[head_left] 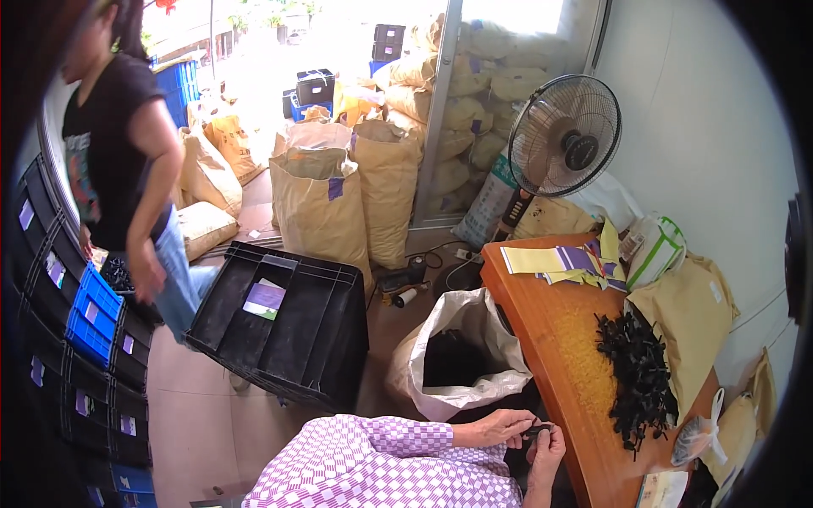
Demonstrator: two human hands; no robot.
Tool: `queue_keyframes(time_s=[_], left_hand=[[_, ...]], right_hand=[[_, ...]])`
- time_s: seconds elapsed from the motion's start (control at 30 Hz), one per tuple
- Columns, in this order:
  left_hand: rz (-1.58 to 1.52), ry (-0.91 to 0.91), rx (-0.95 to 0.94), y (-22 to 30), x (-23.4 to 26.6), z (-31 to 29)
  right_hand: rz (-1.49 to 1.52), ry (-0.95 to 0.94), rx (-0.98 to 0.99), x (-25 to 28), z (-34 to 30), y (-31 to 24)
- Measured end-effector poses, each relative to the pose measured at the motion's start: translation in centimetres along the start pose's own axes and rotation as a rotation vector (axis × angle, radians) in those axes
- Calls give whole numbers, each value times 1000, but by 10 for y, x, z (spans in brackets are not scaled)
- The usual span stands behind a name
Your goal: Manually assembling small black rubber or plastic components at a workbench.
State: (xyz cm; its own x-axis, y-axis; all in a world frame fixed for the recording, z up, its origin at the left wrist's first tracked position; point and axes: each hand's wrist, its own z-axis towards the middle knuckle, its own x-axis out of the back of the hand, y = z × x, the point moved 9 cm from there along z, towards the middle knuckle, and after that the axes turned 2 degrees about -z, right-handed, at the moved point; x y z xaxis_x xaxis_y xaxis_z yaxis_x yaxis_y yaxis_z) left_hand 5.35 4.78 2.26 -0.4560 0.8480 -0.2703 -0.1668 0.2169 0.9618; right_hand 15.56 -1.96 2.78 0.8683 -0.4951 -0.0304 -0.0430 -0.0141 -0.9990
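Pinching what looks like a small black part (537, 431), both hands (508, 427) meet beside the wooden table (559, 339).

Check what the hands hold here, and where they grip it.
A small black part, pinched between the left hand and right hand at its ends; exact grip points are too small to tell.

The small dark part (537, 432) pinched between both hands is too tiny to identify.

White wall (703, 127), tan tiled floor (203, 415), orange wooden table (559, 339), standing fan (565, 135), bright daylight outside.
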Motion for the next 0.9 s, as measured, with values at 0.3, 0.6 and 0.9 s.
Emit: queue_keyframes(time_s=[0.3,0.6,0.9], left_hand=[[-53,-120,13,4,-28,-8],[-203,-68,81,13,-20,-12],[-206,-62,200,-13,-25,2]], right_hand=[[-132,-149,46,9,-16,-19],[-455,-218,139,-12,-3,-53],[-54,-119,-14,6,-15,-16]])
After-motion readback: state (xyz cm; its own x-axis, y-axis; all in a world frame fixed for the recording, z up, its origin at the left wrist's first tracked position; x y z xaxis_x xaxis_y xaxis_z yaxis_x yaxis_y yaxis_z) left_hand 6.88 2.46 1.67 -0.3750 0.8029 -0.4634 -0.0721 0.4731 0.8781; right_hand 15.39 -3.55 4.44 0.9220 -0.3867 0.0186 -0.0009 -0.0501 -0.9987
